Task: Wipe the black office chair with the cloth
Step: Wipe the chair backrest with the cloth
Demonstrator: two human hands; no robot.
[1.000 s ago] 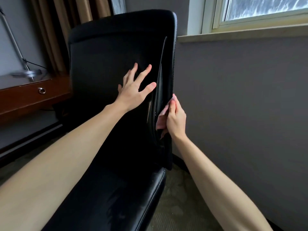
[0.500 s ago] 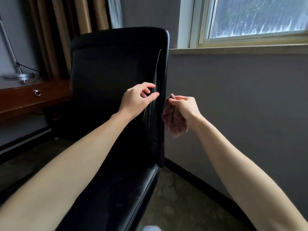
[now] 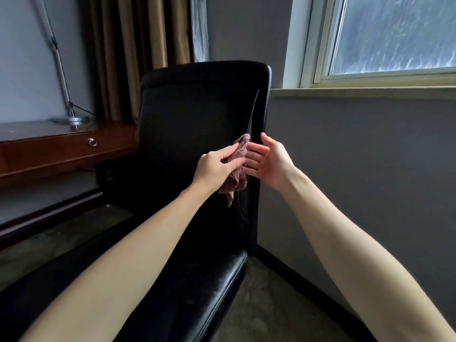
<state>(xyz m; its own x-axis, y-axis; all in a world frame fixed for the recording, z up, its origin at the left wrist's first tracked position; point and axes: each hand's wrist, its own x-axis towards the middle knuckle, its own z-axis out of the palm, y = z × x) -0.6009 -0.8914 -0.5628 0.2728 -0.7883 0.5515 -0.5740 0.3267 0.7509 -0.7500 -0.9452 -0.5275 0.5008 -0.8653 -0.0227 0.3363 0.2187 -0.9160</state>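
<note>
I had passed the cloth (image 3: pixel 240 150) from my right hand (image 3: pixel 271 161) to my left hand (image 3: pixel 214 166), which now pinched it in front of the chair (image 3: pixel 192 114) back, near its right edge. My right hand hung released, fingers straight, just off that edge. I judged the wiping would continue left-handed.

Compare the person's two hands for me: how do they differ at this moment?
The left hand pinches the pinkish cloth with curled fingers; the right hand holds nothing, fingers straight and spread. The left hand shows its back to the camera; the right hand turns its palm toward the cloth. The left hand is before the chair's backrest; the right hand is at its right edge. Both are raised to similar height, close together.
</note>
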